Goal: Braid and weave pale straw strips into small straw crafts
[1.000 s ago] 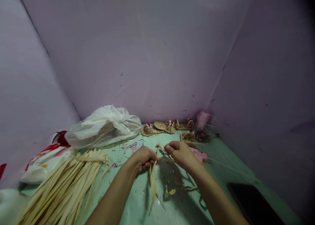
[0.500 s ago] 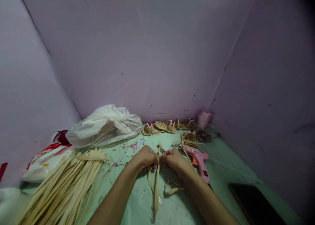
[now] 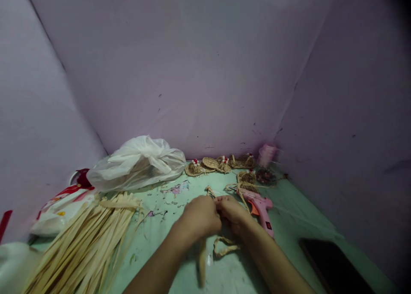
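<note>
My left hand (image 3: 203,216) and my right hand (image 3: 230,210) meet over the middle of the green table (image 3: 173,247), both closed on a braid of dried leaf strips (image 3: 209,191). Its braided end sticks out beyond my fingers. A loose flat strip (image 3: 202,264) hangs down below my left hand toward me. My left hand covers most of the strips where the fingers work. A short curled piece of braid (image 3: 224,247) lies just below my right hand. To the right of that hand rests a pink glue gun (image 3: 261,206) with an orange trigger.
A bundle of pale dried strips (image 3: 86,242) spreads over the left side, beside a knotted white plastic bag (image 3: 141,165). Small woven slippers (image 3: 210,163) with red and white beads line the back wall. A black phone-like slab (image 3: 334,264) lies front right; a pink cup (image 3: 267,154) stands in the back corner.
My left hand has moved right and turned over the strips, so it now overlaps my right hand's fingertips and hides the upper part of the hanging strips. My right hand has hardly moved.
</note>
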`<move>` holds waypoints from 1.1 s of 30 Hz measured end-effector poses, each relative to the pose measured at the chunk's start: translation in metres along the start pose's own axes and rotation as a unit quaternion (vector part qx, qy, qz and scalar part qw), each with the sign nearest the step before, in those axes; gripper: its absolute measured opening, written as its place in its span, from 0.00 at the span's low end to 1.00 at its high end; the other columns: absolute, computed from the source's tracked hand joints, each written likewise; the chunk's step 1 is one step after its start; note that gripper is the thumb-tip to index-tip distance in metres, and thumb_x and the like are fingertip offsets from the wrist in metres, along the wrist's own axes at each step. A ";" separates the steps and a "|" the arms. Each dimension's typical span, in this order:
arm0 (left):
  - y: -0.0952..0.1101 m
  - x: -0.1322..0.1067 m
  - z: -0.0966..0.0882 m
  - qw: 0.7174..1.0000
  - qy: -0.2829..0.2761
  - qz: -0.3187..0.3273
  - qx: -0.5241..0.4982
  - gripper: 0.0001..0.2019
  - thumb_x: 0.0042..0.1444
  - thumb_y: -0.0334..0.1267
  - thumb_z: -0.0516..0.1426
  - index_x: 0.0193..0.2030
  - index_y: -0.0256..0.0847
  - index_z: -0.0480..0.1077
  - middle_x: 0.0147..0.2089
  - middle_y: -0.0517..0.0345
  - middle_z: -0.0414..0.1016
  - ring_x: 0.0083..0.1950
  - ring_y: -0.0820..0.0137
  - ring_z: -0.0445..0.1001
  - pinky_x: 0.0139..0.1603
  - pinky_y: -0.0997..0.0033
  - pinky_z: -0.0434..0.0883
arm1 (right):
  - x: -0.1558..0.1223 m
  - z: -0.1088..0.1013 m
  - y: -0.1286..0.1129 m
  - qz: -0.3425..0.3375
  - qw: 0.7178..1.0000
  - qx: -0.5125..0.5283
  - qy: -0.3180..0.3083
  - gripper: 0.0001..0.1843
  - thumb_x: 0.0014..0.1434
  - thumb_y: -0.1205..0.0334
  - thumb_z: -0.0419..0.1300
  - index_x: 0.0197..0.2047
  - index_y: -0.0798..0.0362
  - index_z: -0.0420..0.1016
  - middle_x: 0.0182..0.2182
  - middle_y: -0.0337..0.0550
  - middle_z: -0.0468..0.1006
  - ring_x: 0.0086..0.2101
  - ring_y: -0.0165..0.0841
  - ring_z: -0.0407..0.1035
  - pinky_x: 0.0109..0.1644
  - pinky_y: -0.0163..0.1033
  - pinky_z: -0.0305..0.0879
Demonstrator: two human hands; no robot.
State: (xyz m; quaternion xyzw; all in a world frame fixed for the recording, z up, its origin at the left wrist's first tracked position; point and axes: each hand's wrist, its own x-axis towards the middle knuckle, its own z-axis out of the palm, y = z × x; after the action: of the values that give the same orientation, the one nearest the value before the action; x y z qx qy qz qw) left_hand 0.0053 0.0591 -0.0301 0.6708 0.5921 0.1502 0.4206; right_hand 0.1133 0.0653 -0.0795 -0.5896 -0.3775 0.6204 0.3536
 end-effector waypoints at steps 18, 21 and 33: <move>-0.019 0.030 0.003 0.984 -0.049 -0.141 -0.100 0.09 0.39 0.27 0.51 0.12 0.36 0.59 0.07 0.64 0.51 0.10 0.78 0.52 0.13 0.78 0.48 | -0.004 -0.011 -0.010 -0.139 0.939 -0.313 0.015 0.05 0.40 0.69 0.56 0.22 0.58 0.73 0.16 0.38 0.71 0.19 0.24 0.60 0.23 0.29 0.51; -0.022 0.033 0.009 0.993 0.011 -0.102 -0.062 0.07 0.35 0.25 0.53 0.13 0.36 0.59 0.07 0.67 0.47 0.12 0.79 0.50 0.15 0.77 0.44 | -0.014 -0.007 -0.015 -0.185 0.856 -0.474 0.086 0.09 0.39 0.70 0.56 0.25 0.55 0.77 0.23 0.46 0.77 0.26 0.31 0.67 0.28 0.32 0.54; -0.026 0.030 0.000 0.967 -0.069 -0.126 -0.209 0.08 0.34 0.29 0.49 0.10 0.37 0.55 0.08 0.65 0.52 0.09 0.82 0.48 0.12 0.79 0.42 | -0.048 0.021 -0.030 -0.156 0.783 -0.590 0.117 0.11 0.45 0.65 0.54 0.29 0.54 0.78 0.28 0.54 0.78 0.28 0.39 0.71 0.27 0.36 0.54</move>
State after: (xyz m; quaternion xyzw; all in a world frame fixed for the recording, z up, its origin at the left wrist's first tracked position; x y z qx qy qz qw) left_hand -0.0043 0.0854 -0.0582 0.4965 0.5970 0.1698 0.6068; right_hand 0.0949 0.0352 -0.0304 -0.6846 -0.7122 0.1388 0.0700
